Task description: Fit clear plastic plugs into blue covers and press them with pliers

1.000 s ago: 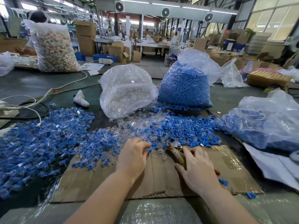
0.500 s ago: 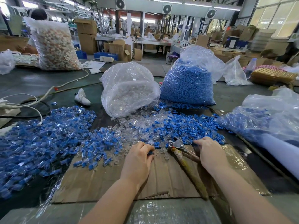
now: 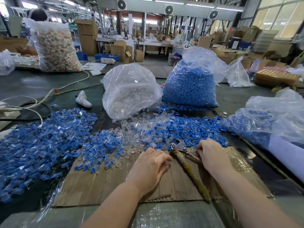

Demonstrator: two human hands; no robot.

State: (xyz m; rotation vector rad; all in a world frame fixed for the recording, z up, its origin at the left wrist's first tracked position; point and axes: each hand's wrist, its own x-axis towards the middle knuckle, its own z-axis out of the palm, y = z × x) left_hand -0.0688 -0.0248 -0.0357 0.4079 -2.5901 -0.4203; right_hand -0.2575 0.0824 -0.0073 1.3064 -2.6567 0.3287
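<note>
My left hand (image 3: 148, 166) rests palm down on the cardboard sheet (image 3: 102, 183), its fingers curled round a small clear plug at the fingertips. Just right of it lie the pliers (image 3: 181, 149), jaws pointing away and a taped handle running toward me; neither hand holds them. My right hand (image 3: 212, 155) is beyond the pliers' handles, fingers dipped into the loose blue covers (image 3: 194, 129), fingertips hidden. Loose clear plugs (image 3: 139, 127) lie ahead of my left hand. A big heap of fitted blue-and-clear pieces (image 3: 41, 142) spreads to the left.
A bag of clear plugs (image 3: 130, 91) and a bag of blue covers (image 3: 189, 86) stand behind the piles. Another bag of blue parts (image 3: 266, 124) lies at the right. White cables (image 3: 29, 109) and a white shoe (image 3: 83, 99) lie at the left. A person sits at far left.
My right hand has left the pliers and moved forward to the blue covers. The pliers now lie uncovered on the cardboard. My left hand has shifted slightly right toward them.
</note>
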